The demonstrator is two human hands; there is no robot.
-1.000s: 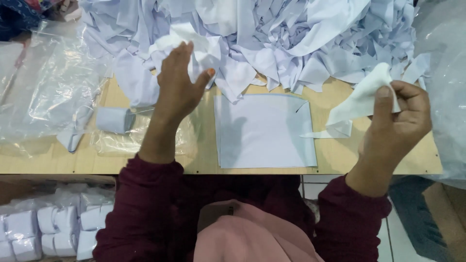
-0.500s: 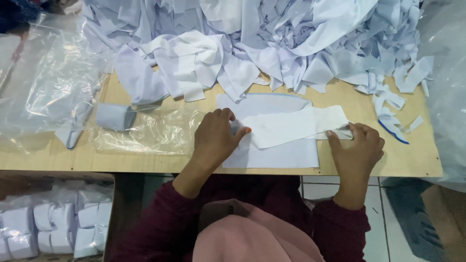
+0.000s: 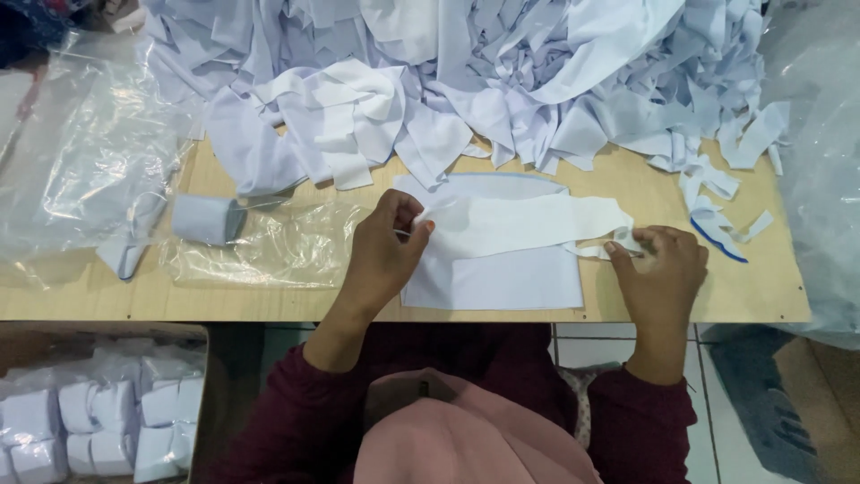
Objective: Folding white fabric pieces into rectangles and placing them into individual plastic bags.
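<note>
Hands point(image 3: 520, 260) pinching strip point(image 3: 528, 224) ends

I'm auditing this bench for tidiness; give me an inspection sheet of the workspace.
Surface: wooden table, partly covered.
Job's things: white fabric strip lying flat across a white sheet.
Clutter: heap of white fabric scraps; clear plastic bags; small fabric roll.
Hands: left hand and right hand pinch the strip's ends.
Cables: nothing seen.
Surroundings: box of bagged white bundles below left; tiled floor.
</note>
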